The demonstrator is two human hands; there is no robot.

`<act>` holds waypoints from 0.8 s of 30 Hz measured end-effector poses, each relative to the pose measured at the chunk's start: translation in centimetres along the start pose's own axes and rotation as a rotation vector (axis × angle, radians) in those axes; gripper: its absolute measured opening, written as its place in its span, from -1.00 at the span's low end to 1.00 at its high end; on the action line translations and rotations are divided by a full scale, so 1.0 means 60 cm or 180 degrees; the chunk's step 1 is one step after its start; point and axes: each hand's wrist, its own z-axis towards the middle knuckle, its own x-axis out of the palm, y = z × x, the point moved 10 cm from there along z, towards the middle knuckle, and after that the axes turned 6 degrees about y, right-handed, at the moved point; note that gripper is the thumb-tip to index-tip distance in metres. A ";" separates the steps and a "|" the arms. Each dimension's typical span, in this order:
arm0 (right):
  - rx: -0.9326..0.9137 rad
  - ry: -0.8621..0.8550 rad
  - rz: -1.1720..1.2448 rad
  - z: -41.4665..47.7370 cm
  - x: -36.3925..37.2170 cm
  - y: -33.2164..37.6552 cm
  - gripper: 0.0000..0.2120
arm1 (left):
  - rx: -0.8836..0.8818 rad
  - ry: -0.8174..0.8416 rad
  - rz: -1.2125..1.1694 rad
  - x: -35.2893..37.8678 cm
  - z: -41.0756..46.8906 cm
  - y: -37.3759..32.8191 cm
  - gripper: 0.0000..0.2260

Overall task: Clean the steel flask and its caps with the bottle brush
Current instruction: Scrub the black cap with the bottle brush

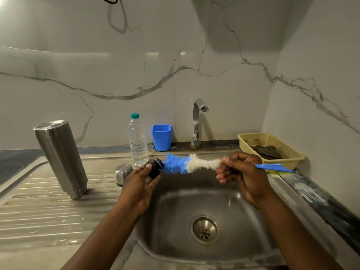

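Left of the sink, on the drainboard, the steel flask stands upside down, so I'd say we're on the caps step. Right hand is curled round the bottle brush just behind the bristles, blue tip pressed against the dark inner cap that the left hand pinches over the basin. Next it probably wants a twist inside, then the small steel outer cap beside that hand.

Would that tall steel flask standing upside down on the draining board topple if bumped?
Probably, yes: the steel flask stands on its narrow mouth with the wider base up, so a nudge may tip it. Its smooth wall and the wet-looking draining board suggest it could also slide.
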 end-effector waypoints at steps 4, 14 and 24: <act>0.0025 0.0121 -0.0165 -0.004 0.021 -0.013 -0.78 | -0.0283 0.0139 0.0176 0.007 -0.010 0.028 -0.71; -0.0014 0.0116 -0.0131 -0.004 0.022 -0.009 -0.83 | -0.0306 0.0285 0.0353 0.022 -0.015 0.031 -0.85; -0.0084 0.0067 -0.0209 -0.005 0.016 -0.001 -0.81 | -0.0242 0.0294 0.0366 0.023 -0.012 0.026 -0.85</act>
